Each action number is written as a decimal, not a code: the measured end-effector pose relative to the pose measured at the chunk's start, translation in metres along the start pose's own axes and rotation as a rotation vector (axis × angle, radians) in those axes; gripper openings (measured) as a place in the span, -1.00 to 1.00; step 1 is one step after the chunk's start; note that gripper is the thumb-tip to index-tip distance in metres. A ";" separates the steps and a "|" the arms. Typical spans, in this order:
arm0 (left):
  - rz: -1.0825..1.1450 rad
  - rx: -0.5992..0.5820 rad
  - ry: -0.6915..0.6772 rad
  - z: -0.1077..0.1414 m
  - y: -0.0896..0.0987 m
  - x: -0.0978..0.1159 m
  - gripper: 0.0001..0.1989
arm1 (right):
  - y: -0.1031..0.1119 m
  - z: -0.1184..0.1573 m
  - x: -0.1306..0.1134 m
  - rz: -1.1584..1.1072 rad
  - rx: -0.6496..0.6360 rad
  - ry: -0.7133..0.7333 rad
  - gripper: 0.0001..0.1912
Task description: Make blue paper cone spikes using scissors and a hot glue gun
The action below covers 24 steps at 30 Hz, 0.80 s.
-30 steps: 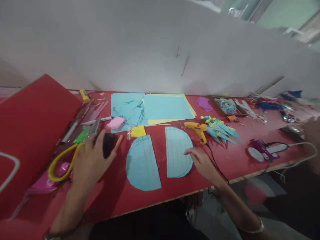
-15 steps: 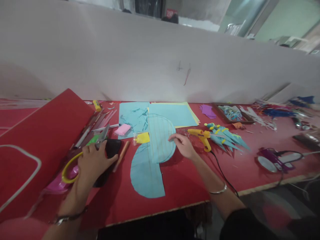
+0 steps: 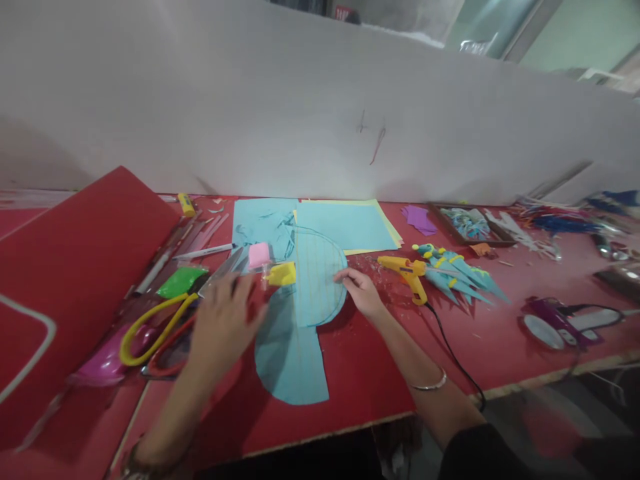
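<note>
Since the last picture, the left hand (image 3: 223, 327) has moved toward the blue papers, its blurry fingers spread. The right hand (image 3: 361, 288) pinches the round edge of a stripy blue half-circle (image 3: 319, 283). It covers some of another blue half-circle (image 3: 285, 363) on the red table (image 3: 370, 383). A yellow packet (image 3: 284, 273) is just beside it, and a yellow glue gun (image 3: 407, 272) is nearby.

1. Striped half-round piece (image 3: 320, 280): pale blue, with thin tan lines running 12 to 6 o'clock; straight edge at 9, curved edge pinched near 3.
2. Plain-edged half-round piece (image 3: 287, 363): blue, shaded, curve toward 8, straight edge toward 3, its 1 o'clock part overlapped by the first.
</note>
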<state>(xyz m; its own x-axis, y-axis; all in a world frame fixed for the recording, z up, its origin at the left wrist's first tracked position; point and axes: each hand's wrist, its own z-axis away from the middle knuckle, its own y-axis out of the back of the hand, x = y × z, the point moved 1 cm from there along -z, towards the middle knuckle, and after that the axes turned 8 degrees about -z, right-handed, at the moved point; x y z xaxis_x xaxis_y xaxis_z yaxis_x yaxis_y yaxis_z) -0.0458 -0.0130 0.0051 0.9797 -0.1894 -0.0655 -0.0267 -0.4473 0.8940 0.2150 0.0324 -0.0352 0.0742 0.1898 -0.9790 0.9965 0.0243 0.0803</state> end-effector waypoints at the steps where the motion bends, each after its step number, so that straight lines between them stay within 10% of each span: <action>1: 0.101 -0.031 -0.081 0.000 -0.001 0.014 -0.53 | 0.000 0.001 0.000 -0.003 -0.006 -0.001 -0.81; 8: 0.536 -0.126 -0.104 0.005 -0.016 0.070 -0.54 | 0.001 0.002 -0.003 -0.040 -0.014 0.032 -0.83; 24: 0.872 0.023 0.078 -0.026 -0.030 0.065 -0.66 | -0.005 -0.009 0.002 -0.317 -0.141 0.070 -0.44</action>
<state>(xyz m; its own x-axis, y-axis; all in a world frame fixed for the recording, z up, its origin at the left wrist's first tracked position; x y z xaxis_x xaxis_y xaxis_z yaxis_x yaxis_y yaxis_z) 0.0238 0.0107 -0.0144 0.6188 -0.4120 0.6688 -0.7760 -0.1883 0.6020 0.2102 0.0418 -0.0357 -0.2461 0.2181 -0.9444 0.9538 0.2278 -0.1959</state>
